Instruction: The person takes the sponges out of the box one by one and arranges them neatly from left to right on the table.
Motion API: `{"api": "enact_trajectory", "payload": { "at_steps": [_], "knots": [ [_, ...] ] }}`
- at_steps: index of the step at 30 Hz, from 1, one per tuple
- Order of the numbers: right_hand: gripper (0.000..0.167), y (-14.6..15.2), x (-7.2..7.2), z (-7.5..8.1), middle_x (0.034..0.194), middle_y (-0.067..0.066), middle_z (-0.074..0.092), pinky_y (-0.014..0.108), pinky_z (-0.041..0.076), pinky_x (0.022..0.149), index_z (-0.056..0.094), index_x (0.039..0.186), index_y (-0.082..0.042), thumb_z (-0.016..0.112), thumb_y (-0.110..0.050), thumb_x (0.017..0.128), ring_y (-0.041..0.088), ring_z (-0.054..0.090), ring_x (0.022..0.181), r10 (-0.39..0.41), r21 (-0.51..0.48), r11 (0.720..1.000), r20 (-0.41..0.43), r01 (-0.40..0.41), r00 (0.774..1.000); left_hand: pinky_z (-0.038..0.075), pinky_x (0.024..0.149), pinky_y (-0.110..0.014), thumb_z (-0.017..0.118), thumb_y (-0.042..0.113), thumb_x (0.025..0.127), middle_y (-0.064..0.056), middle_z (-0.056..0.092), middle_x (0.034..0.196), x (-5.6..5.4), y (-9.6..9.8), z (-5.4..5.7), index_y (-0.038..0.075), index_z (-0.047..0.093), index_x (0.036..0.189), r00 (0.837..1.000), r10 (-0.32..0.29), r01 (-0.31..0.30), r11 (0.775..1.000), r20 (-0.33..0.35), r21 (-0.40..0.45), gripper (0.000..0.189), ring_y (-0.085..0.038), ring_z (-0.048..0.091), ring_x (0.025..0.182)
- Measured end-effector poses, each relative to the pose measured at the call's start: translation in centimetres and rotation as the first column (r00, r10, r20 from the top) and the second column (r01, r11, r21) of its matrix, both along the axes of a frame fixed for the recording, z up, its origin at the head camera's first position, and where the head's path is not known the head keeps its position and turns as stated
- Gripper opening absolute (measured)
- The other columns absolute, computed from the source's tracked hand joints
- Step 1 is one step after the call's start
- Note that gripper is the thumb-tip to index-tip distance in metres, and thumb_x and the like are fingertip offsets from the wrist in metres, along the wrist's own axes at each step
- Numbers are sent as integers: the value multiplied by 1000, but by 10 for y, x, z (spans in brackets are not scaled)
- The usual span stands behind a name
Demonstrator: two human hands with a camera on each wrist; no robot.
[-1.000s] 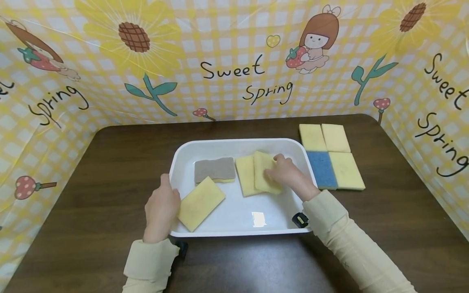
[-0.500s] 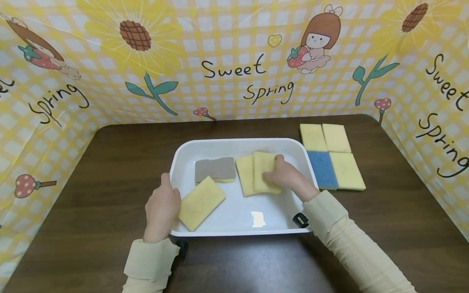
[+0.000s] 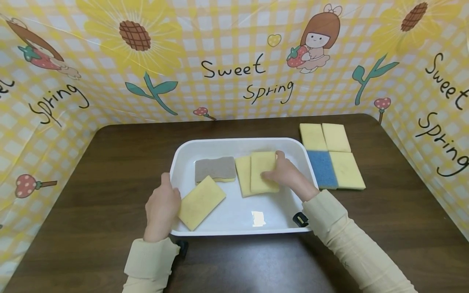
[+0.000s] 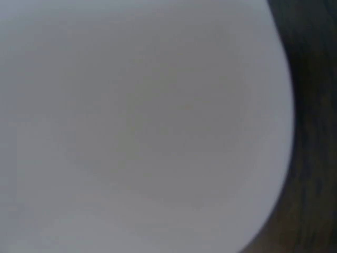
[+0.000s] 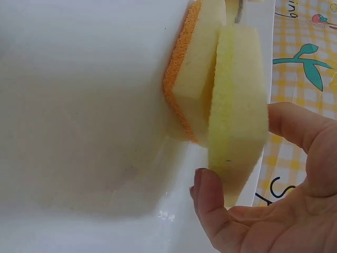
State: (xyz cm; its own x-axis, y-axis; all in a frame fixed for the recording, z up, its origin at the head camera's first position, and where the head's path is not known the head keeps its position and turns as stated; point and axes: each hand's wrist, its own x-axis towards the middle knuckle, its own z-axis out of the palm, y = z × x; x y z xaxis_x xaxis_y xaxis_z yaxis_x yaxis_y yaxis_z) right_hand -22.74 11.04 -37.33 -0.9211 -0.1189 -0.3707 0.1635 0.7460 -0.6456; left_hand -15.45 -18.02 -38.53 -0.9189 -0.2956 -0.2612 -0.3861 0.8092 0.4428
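Observation:
A white tray (image 3: 227,221) stands on the table, and my left hand (image 3: 161,209) grips its left side; the fingers there are partly hidden. With my right hand (image 3: 291,175) I pinch a yellow sponge (image 3: 261,165) between thumb and fingers. In the right wrist view, this sponge (image 5: 242,95) has a yellow-green layer. It overlaps another yellow sponge (image 3: 244,175), whose underside is orange in the right wrist view. Left of them in the tray lie a grey-topped sponge (image 3: 215,169) and a slanted yellow sponge (image 3: 202,203), the latter close to my left hand.
Several sponges sit in a block right of the tray, among them a blue-topped one (image 3: 322,169) and a yellow one (image 3: 346,171). A patterned yellow cloth (image 3: 234,36) hangs around the dark wooden table (image 3: 91,195). The left wrist view is blurred.
The sponge in my right hand has straightened and shifted slightly left over the one beside it. My left hand has stayed at the tray's left side.

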Motion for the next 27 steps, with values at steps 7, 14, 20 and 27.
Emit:
{"api": "enact_trajectory", "payload": {
  "at_steps": [7, 14, 20, 27],
  "knots": [
    [85, 1, 0, 2, 132, 27, 50, 44, 43, 99, 14, 148, 5, 66, -23, 86, 32, 52, 112, -15, -9, 1000, -25, 15, 1000, 40, 50, -32, 39, 15, 99, -32, 61, 108, -1, -1, -1, 0, 24, 141, 1000, 4, -4, 1000, 5, -2, 48, -30, 57, 68],
    [66, 3, -1, 3, 123, 26, 56, 38, 48, 85, 26, 145, 3, 56, -18, 90, 29, 56, 103, -37, -13, 999, -76, 36, 996, 39, 50, -32, 39, 14, 99, -32, 60, 108, 0, -1, 0, -1, 24, 141, 1000, 0, 0, 1000, 8, 0, 48, -29, 57, 68],
    [61, 4, -2, 3, 124, 25, 55, 37, 48, 84, 30, 144, 1, 54, -16, 91, 29, 56, 102, -53, -27, 998, -82, 51, 995, 39, 50, -31, 39, 15, 99, -32, 60, 109, -1, 0, -1, -1, 24, 142, 1000, 10, -10, 1000, 3, 2, 48, -29, 57, 68],
    [60, 4, -2, 8, 122, 23, 55, 33, 46, 78, 31, 144, -1, 54, -16, 90, 27, 54, 96, -75, -36, 997, -94, 71, 993, 39, 51, -31, 40, 14, 99, -32, 61, 107, -1, -1, -1, -1, 24, 142, 1000, 5, -5, 1000, -6, -3, 48, -30, 58, 68]
  ]
}}
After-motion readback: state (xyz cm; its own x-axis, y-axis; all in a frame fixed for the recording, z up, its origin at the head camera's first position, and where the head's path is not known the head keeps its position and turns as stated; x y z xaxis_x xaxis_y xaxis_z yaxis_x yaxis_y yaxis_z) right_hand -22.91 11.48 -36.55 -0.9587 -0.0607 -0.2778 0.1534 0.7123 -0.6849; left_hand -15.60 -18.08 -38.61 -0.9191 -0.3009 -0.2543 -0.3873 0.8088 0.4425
